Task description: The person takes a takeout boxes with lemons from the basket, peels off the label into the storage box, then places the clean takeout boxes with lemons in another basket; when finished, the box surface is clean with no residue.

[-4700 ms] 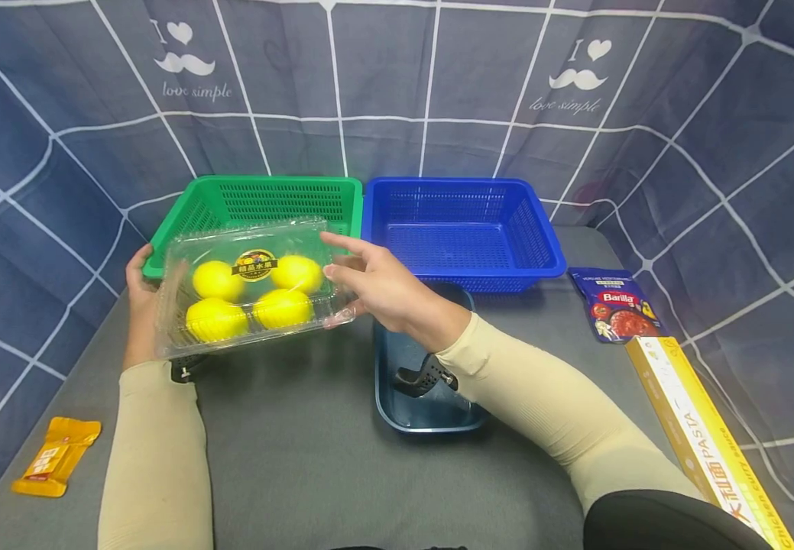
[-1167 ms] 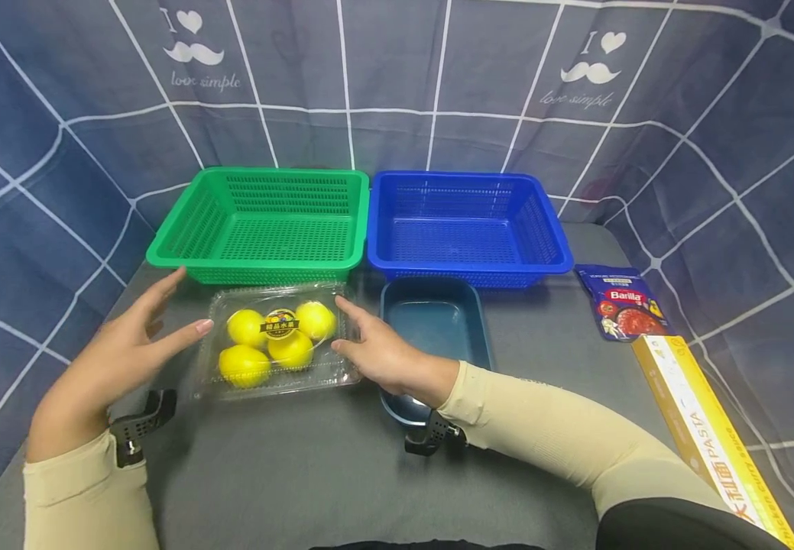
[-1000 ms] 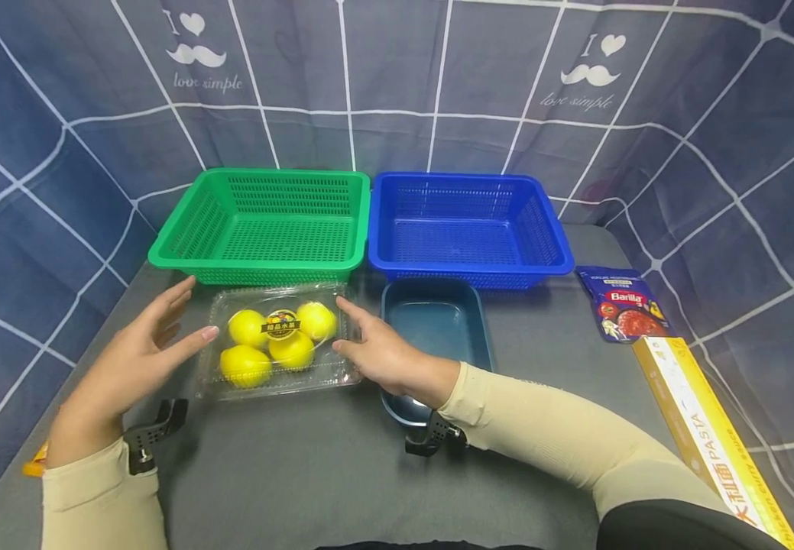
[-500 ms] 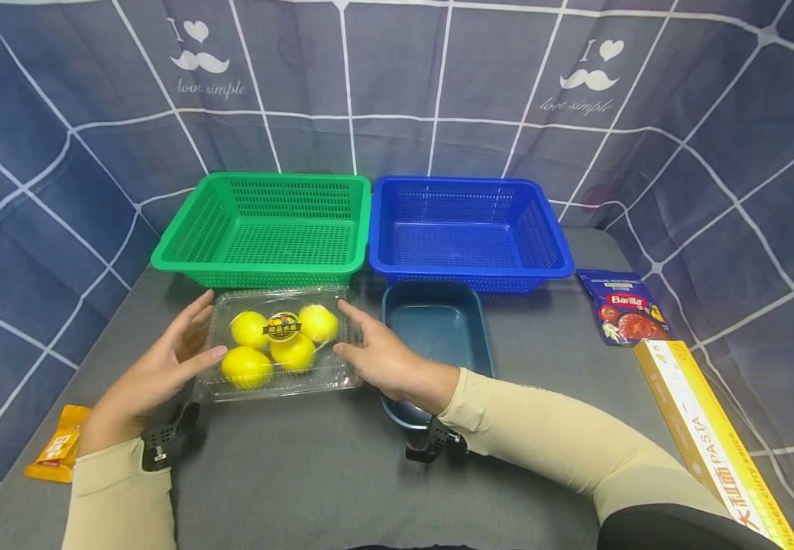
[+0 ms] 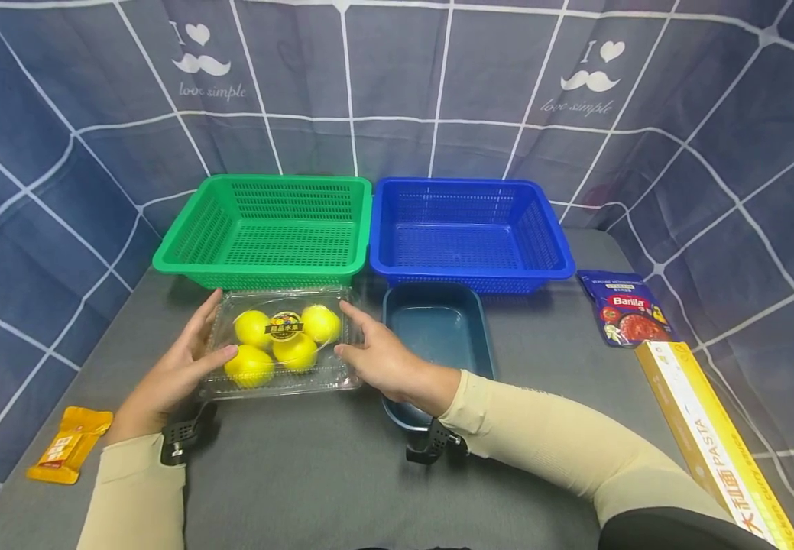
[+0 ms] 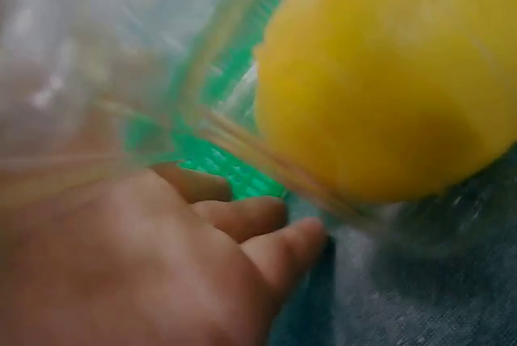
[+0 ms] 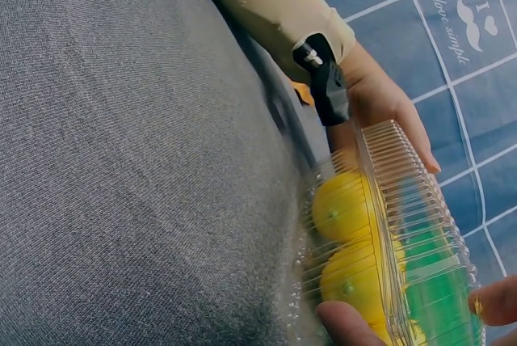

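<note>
A clear plastic clamshell box [image 5: 328, 377] with a dark label and several lemons [image 5: 251, 367] inside lies on the grey cloth. My right hand [image 5: 393, 361] grips its right end, thumb and forefinger on either side in the right wrist view; the other fingers are partly hidden. At the left end is my left hand [image 5: 179, 368], thumb overlapping the lid's edge and forefinger along the far corner. In the left wrist view, its fingers [image 6: 250, 217] lie loosely below the box's rim, close to one lemon.
Behind the box stand a green basket [image 5: 280, 269] and a blue basket [image 5: 472, 271]. A dark teal tray [image 5: 438, 328] sits under my right forearm. To the right lie a Barilla pouch [image 5: 625, 308] and a pasta box [image 5: 713, 435]; an orange packet [image 5: 69, 444] lies at left.
Both hands held the lemon box tilted in the air earlier; it now lies on the cloth. My left hand came away, then moved right, back to the box's left end. My right hand stayed there.
</note>
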`<state>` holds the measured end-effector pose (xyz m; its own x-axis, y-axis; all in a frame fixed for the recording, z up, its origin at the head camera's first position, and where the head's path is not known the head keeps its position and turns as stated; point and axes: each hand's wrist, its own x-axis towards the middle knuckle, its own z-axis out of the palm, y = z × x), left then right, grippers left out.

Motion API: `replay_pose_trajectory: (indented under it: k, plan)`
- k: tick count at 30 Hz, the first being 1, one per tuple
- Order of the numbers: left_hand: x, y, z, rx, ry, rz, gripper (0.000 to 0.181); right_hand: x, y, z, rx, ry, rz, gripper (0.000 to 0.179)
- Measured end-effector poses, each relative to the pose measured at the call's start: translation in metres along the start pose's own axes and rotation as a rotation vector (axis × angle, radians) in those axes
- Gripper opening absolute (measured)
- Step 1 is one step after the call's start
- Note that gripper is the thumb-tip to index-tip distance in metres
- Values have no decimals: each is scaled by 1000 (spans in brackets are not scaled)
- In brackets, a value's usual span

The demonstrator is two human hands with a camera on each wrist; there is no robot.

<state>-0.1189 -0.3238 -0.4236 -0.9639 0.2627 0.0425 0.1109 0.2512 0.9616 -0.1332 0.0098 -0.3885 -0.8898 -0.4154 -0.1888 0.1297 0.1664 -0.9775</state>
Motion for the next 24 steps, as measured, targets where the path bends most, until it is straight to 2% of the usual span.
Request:
replay_pose_trajectory:
  k: [3,6,11,19,24]
  plan:
    - [1,-1,2,-26,-32,16,93,0,0,0,-4,3,-2,78]
    - [2,-2,4,-95,-56,37,95,-1,-1,0,-21,3,-3,77]
    - [1,-4,6,-199,-56,42,99,-2,-2,1,-47,6,-1,76]
    - [0,-8,6,-247,-47,14,100,-4,-1,2,-64,19,-17,75]
    - [3,-9,8,-282,-36,34,101,-4,-1,1,-116,21,-38,76]
